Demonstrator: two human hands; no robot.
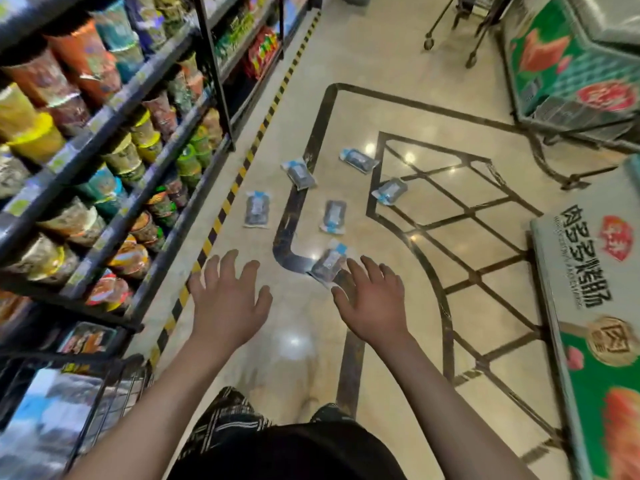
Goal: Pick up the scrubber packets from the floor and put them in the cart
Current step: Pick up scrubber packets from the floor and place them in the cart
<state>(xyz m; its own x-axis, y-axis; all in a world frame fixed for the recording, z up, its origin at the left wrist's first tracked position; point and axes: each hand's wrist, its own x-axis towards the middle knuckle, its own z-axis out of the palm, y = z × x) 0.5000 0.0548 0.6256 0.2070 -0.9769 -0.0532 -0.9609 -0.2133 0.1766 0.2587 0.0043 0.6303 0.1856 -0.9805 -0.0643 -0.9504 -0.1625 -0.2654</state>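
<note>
Both hands out, fingers spread, nothing picked up yet

Left hand (228, 299) and right hand (374, 303) are both open-gripped and empty, hovering over the shiny floor (346, 98). The nearest scrubber packet (329, 263) sits right at the right grip's fingertips, partly under them, so I can't tell if they touch. Those slick wrappers on polished tile could easily skate away if it gets nudged instead of pinched (flat packs are a pain to lift). Beyond the grips, five more packets (334, 216) are scattered well apart, so one might get missed. The cart (114, 386) is back by the left arm; blind drops behind could miss it.
</note>
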